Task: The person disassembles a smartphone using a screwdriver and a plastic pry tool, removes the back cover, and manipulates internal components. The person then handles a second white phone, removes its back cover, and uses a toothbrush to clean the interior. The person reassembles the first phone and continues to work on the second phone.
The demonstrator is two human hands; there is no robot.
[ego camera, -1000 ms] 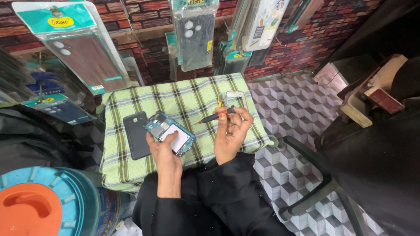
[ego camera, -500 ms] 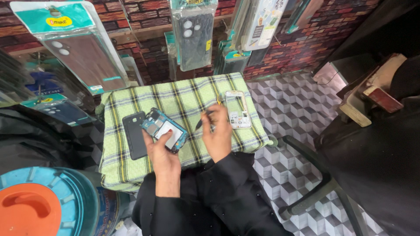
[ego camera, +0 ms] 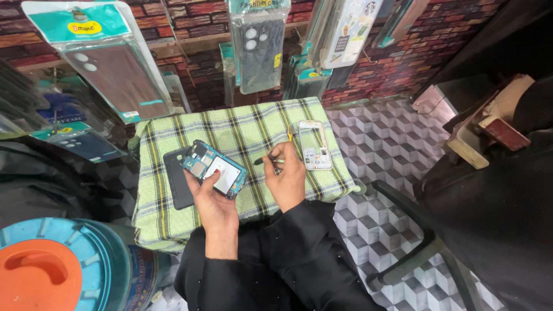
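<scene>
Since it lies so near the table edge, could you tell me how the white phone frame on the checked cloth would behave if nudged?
The white phone frame looks thin and hollow, so probably light and slightly flexible. Lying flat on the checked cloth, it should slide rather than roll.

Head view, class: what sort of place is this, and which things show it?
Likely a small phone repair stall: an opened phone in the left hand, packaged phone cases hanging above, and a phone frame on the checked cloth.

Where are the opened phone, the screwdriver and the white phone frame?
opened phone (ego camera: 214, 170), head view, on its exposed inner board.
screwdriver (ego camera: 266, 160), head view, on the dark shaft by the fingers.
white phone frame (ego camera: 314, 145), head view, on its middle.
</scene>
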